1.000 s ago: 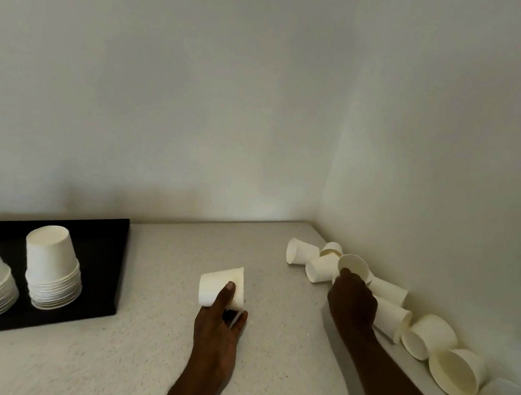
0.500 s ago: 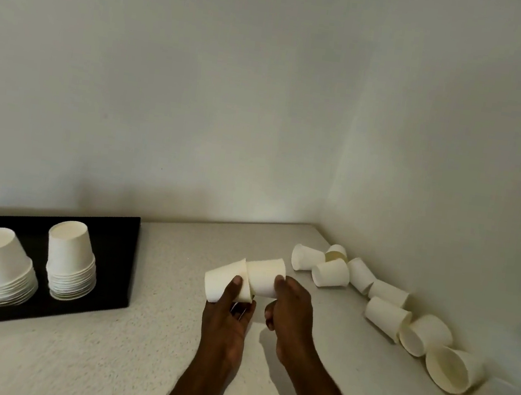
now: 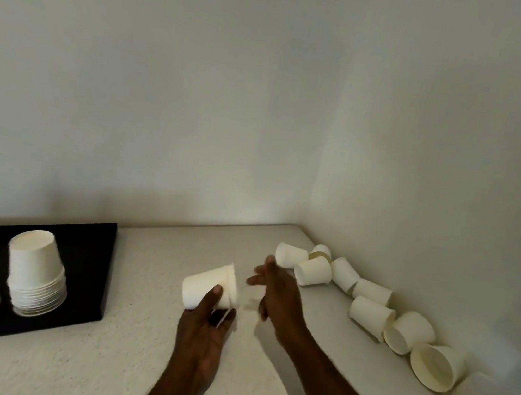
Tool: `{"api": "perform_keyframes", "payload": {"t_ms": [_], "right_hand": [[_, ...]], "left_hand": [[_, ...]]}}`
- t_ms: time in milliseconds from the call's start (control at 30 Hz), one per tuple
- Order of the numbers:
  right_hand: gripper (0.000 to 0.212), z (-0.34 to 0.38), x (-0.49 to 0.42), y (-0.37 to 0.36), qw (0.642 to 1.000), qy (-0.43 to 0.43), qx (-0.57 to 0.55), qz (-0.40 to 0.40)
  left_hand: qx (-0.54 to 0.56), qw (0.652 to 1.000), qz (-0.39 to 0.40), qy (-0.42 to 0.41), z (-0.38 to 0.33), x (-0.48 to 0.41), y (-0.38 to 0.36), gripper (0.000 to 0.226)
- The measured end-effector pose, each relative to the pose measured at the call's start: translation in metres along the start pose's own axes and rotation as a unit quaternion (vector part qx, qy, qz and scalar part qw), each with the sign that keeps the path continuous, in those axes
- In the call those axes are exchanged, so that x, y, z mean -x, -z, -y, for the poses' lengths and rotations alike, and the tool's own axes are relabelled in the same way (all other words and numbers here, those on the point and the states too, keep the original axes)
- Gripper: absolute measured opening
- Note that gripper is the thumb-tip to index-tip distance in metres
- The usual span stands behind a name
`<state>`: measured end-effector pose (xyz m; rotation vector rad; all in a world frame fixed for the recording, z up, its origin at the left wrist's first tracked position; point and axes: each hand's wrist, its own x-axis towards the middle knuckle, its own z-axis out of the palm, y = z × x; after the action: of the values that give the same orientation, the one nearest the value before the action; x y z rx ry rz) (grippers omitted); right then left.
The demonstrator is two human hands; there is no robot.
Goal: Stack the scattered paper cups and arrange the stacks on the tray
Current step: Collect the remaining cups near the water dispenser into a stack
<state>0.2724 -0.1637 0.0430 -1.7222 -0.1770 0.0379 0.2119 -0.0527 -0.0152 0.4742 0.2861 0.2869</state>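
My left hand [image 3: 207, 323] grips a short stack of white paper cups [image 3: 208, 285], held on its side above the counter with the bases pointing left. My right hand [image 3: 276, 290] hovers just right of the stack, fingers spread, holding nothing. Several loose white cups [image 3: 312, 271] lie on their sides in a line along the right wall, running from the corner toward me. At the left, a black tray [image 3: 91, 261] carries two upside-down stacks of cups [image 3: 37, 270], one of them cut off by the frame edge.
The speckled white counter [image 3: 119, 354] meets white walls at the back and the right. The larger cups [image 3: 437, 368] nearest me lie close to the right wall.
My right hand fetched a cup from the row by the wall, pushed it into the cup in my left hand, then let go and drew back to the right.
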Motion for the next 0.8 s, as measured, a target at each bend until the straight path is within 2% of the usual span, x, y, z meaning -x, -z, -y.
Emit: {"api": "perform_keyframes", "payload": {"t_ms": [67, 133, 200, 333, 567, 700, 800], "right_hand": [[0.04, -0.001, -0.033, 0.024, 0.985, -0.006, 0.077, -0.154], [0.041, -0.009, -0.063, 0.05, 0.942, -0.017, 0.225, -0.248], [0.051, -0.021, -0.088, 0.072, 0.913, -0.045, 0.32, -0.249], [0.066, -0.044, -0.121, 0.095, 0.888, -0.085, 0.405, -0.201], [0.05, -0.054, -0.141, 0.091, 0.915, -0.071, 0.343, -0.201], [0.032, -0.038, -0.134, 0.094, 0.962, -0.106, 0.182, -0.174], [0.026, -0.018, -0.103, 0.083, 0.976, -0.095, 0.06, -0.187]], "left_hand": [[0.009, 1.0, -0.009, 0.008, -0.003, -0.007, 0.007, 0.052], [-0.003, 1.0, -0.005, 0.004, -0.004, -0.009, 0.012, 0.053], [-0.019, 1.0, -0.007, -0.001, -0.002, -0.009, 0.015, 0.059], [-0.037, 0.999, 0.007, 0.0, 0.0, -0.013, 0.017, 0.061], [-0.058, 0.998, 0.03, 0.008, -0.001, -0.014, 0.023, 0.061], [-0.047, 0.999, 0.016, 0.004, -0.003, -0.009, 0.02, 0.055], [-0.029, 1.0, 0.0, 0.002, -0.005, -0.005, 0.017, 0.053]]}}
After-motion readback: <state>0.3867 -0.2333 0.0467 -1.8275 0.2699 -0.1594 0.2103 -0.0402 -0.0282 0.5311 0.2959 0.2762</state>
